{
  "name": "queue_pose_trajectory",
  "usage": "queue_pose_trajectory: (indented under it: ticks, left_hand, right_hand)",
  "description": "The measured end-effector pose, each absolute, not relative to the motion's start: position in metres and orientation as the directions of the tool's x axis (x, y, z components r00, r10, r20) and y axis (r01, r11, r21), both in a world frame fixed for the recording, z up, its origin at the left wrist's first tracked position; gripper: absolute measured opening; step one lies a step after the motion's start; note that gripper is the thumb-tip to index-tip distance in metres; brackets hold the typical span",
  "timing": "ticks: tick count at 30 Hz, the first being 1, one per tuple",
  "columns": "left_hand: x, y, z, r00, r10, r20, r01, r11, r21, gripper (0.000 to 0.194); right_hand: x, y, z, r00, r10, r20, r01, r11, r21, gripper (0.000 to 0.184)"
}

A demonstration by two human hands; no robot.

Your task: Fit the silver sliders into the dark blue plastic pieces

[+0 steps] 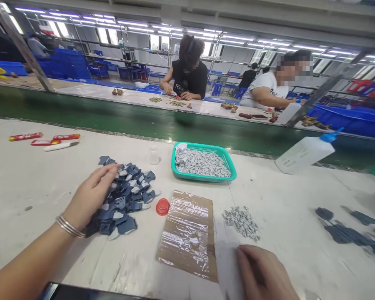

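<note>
My left hand (89, 196) rests on a heap of dark blue plastic parts (125, 200), fingers curled over the heap's left side; whether they grip a part is hidden. A bangle circles that wrist. My right hand (262, 273) lies low on the white table (28, 183), fingers bent down near the table, just below a small pile of grey parts (241, 221). Between the hands lies a brown card covered in clear tape (187, 233). A red cap (163, 206) sits beside the blue heap.
A teal basket (229, 160) of grey parts stands behind the card. A white squeeze bottle with a blue nozzle (306, 152) lies at right. Red tubes (43, 138) lie far left. Dark blue pieces (350, 233) are spread at the right. Two people work across the green conveyor (128, 121).
</note>
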State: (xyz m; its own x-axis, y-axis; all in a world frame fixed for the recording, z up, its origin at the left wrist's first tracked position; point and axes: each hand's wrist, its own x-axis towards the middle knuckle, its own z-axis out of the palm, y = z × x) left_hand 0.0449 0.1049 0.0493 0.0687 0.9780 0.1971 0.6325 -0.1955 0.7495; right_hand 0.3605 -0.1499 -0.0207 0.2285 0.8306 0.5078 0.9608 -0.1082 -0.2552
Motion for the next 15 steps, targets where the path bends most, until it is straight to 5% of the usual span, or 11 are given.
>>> queue_pose_trajectory:
  ticks: [6,15]
  left_hand:
    - [0.019,0.163,0.049,0.095,0.967,0.236,0.723,-0.230,0.651,0.040]
    - [0.040,0.145,0.040,0.167,0.963,0.211,0.627,-0.269,0.731,0.039]
  right_hand:
    - [0.357,-0.132,0.001,0.179,0.831,0.527,0.962,-0.034,-0.272,0.015]
    - [0.363,-0.096,0.007,0.145,0.859,0.490,0.987,-0.094,-0.128,0.024]
